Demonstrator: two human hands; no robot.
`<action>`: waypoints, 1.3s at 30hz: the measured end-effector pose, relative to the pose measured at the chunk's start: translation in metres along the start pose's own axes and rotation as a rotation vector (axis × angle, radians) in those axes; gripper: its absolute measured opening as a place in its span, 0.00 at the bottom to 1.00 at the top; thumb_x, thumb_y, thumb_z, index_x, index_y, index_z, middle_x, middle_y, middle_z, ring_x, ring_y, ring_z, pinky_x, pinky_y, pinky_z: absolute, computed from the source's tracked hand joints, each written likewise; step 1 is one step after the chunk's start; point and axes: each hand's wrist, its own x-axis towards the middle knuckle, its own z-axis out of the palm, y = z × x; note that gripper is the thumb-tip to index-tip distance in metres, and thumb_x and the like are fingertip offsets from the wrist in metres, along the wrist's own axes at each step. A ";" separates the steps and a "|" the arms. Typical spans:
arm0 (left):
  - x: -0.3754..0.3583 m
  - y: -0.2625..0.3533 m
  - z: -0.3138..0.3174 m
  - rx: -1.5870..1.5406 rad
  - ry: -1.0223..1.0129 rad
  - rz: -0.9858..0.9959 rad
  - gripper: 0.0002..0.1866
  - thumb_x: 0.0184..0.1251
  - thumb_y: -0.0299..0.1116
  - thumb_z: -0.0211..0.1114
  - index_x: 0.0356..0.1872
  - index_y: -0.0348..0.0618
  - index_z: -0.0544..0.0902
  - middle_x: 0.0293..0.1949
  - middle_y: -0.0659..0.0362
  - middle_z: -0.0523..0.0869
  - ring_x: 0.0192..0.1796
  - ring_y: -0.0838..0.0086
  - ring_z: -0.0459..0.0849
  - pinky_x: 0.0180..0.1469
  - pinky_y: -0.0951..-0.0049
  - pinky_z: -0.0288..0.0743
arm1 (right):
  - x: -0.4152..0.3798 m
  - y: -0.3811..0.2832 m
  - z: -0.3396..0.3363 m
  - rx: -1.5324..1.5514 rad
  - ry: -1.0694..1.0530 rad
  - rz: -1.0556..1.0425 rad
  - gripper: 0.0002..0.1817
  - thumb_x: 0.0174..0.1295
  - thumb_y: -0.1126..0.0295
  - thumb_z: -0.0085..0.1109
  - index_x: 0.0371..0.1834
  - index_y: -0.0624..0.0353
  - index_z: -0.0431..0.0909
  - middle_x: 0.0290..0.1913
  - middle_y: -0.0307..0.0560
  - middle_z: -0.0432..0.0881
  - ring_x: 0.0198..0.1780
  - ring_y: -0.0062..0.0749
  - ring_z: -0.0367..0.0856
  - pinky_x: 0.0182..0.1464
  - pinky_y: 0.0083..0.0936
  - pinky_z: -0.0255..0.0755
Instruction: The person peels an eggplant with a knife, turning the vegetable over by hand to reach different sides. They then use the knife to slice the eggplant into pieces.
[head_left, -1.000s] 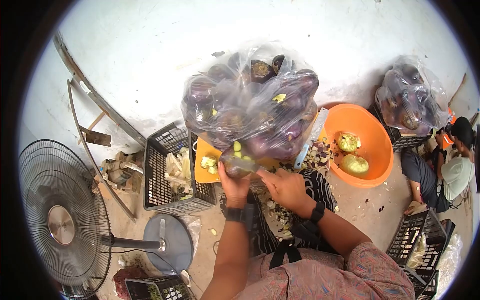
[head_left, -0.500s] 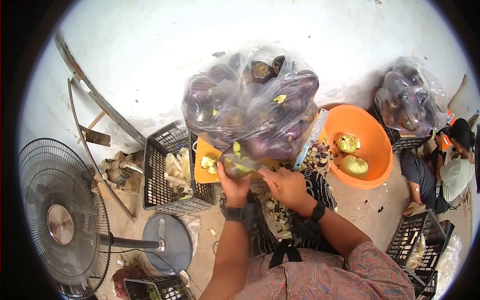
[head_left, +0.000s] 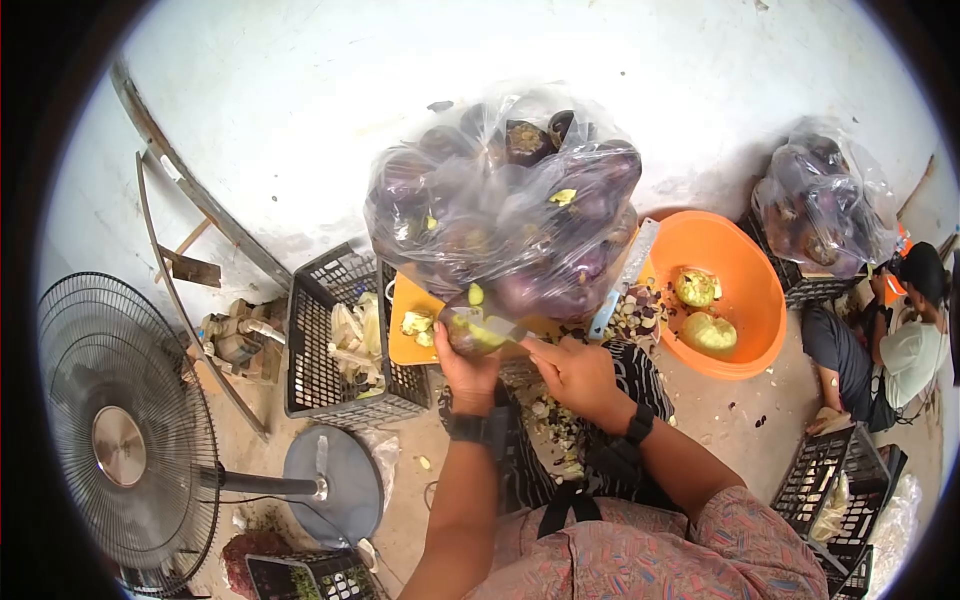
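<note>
My left hand (head_left: 466,375) is closed around a partly peeled eggplant (head_left: 466,333), purple with pale green flesh showing. In my right hand (head_left: 583,377) is a knife (head_left: 505,330), its broad blade lying against the eggplant's upper right side; the handle is hidden in my fingers. Just beyond them a clear plastic bag (head_left: 500,215) full of dark eggplants rests on an orange board (head_left: 408,345). Pale cut pieces (head_left: 417,326) lie on the board left of my left hand. A second blade (head_left: 634,262) with a light blue handle sits at the board's right side.
An orange basin (head_left: 755,340) with two peeled eggplants (head_left: 708,333) stands at right. Black crates (head_left: 318,290) flank the workspace, and a fan (head_left: 125,440) stands at left. Peelings litter the floor. Another person (head_left: 908,345) sits at far right near a second bag of eggplants (head_left: 825,205).
Both hands keep almost the same place, with the knife still against the eggplant. The view has shifted very slightly.
</note>
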 end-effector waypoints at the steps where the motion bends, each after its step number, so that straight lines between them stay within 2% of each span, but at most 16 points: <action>1: 0.000 -0.001 0.001 0.000 -0.001 -0.007 0.30 0.66 0.60 0.54 0.60 0.50 0.72 0.56 0.59 0.79 0.57 0.62 0.77 0.58 0.52 0.71 | 0.001 0.000 0.001 -0.004 0.001 0.006 0.16 0.61 0.64 0.59 0.54 0.41 0.81 0.21 0.45 0.73 0.21 0.40 0.75 0.22 0.35 0.67; 3: 0.000 -0.002 0.002 -0.007 0.020 0.025 0.30 0.66 0.60 0.54 0.61 0.51 0.72 0.56 0.59 0.78 0.58 0.62 0.76 0.59 0.51 0.70 | 0.011 -0.001 0.008 0.024 0.023 -0.016 0.15 0.63 0.60 0.55 0.52 0.40 0.81 0.24 0.46 0.77 0.22 0.44 0.77 0.24 0.38 0.69; 9: 0.001 0.000 -0.002 -0.004 0.007 0.021 0.30 0.67 0.60 0.53 0.61 0.50 0.71 0.57 0.59 0.78 0.58 0.61 0.76 0.60 0.50 0.69 | 0.026 -0.004 0.020 0.078 0.100 -0.090 0.15 0.63 0.59 0.55 0.52 0.40 0.81 0.23 0.45 0.76 0.22 0.43 0.77 0.24 0.38 0.69; 13: 0.002 0.001 -0.002 0.002 0.020 0.022 0.30 0.67 0.59 0.53 0.61 0.50 0.71 0.57 0.59 0.77 0.59 0.61 0.75 0.60 0.49 0.69 | 0.011 -0.006 0.005 0.028 0.007 -0.009 0.14 0.63 0.59 0.55 0.51 0.41 0.82 0.23 0.46 0.76 0.21 0.43 0.77 0.23 0.38 0.69; 15: 0.002 0.001 0.000 0.014 0.055 0.021 0.30 0.67 0.60 0.53 0.61 0.50 0.72 0.57 0.59 0.77 0.59 0.60 0.75 0.60 0.49 0.69 | 0.007 -0.006 0.000 0.000 -0.009 0.005 0.16 0.59 0.65 0.60 0.52 0.42 0.82 0.21 0.47 0.75 0.22 0.43 0.77 0.23 0.35 0.69; 16: 0.001 0.000 0.002 0.012 0.056 0.018 0.30 0.67 0.60 0.53 0.61 0.50 0.72 0.57 0.59 0.77 0.59 0.60 0.75 0.60 0.49 0.69 | 0.008 -0.005 0.002 -0.002 -0.010 0.007 0.16 0.59 0.65 0.60 0.52 0.42 0.82 0.21 0.47 0.75 0.22 0.43 0.77 0.23 0.35 0.69; 18: 0.000 0.000 0.004 -0.004 0.054 0.014 0.30 0.66 0.61 0.53 0.60 0.50 0.72 0.56 0.59 0.78 0.59 0.61 0.75 0.59 0.49 0.69 | 0.011 -0.003 0.010 0.029 0.035 -0.024 0.14 0.63 0.60 0.56 0.51 0.42 0.82 0.23 0.47 0.76 0.22 0.44 0.77 0.24 0.39 0.70; 22: 0.003 0.000 -0.001 -0.015 0.014 0.010 0.31 0.65 0.61 0.53 0.60 0.51 0.72 0.56 0.59 0.78 0.58 0.61 0.76 0.59 0.50 0.70 | 0.027 -0.003 0.023 0.036 0.040 -0.062 0.14 0.63 0.61 0.56 0.50 0.42 0.82 0.24 0.47 0.77 0.22 0.43 0.77 0.24 0.39 0.70; 25: 0.004 0.002 -0.004 -0.041 0.028 0.000 0.30 0.66 0.60 0.53 0.60 0.50 0.72 0.56 0.59 0.78 0.57 0.61 0.76 0.59 0.51 0.69 | 0.030 -0.004 0.028 0.096 0.137 -0.123 0.13 0.63 0.61 0.56 0.50 0.42 0.82 0.25 0.47 0.77 0.22 0.44 0.78 0.24 0.39 0.70; 31: 0.003 0.002 0.002 -0.024 0.065 0.013 0.29 0.66 0.58 0.53 0.60 0.49 0.73 0.55 0.58 0.79 0.57 0.61 0.76 0.59 0.53 0.70 | 0.011 -0.004 0.003 -0.005 -0.056 0.013 0.13 0.63 0.61 0.56 0.50 0.43 0.82 0.25 0.48 0.78 0.23 0.44 0.78 0.24 0.38 0.70; 39: 0.003 0.001 0.005 0.016 0.054 0.029 0.30 0.66 0.60 0.54 0.58 0.48 0.74 0.55 0.58 0.80 0.57 0.62 0.78 0.60 0.54 0.70 | 0.038 0.000 0.026 0.085 0.067 -0.097 0.12 0.62 0.63 0.56 0.48 0.44 0.83 0.28 0.47 0.80 0.26 0.44 0.80 0.26 0.38 0.71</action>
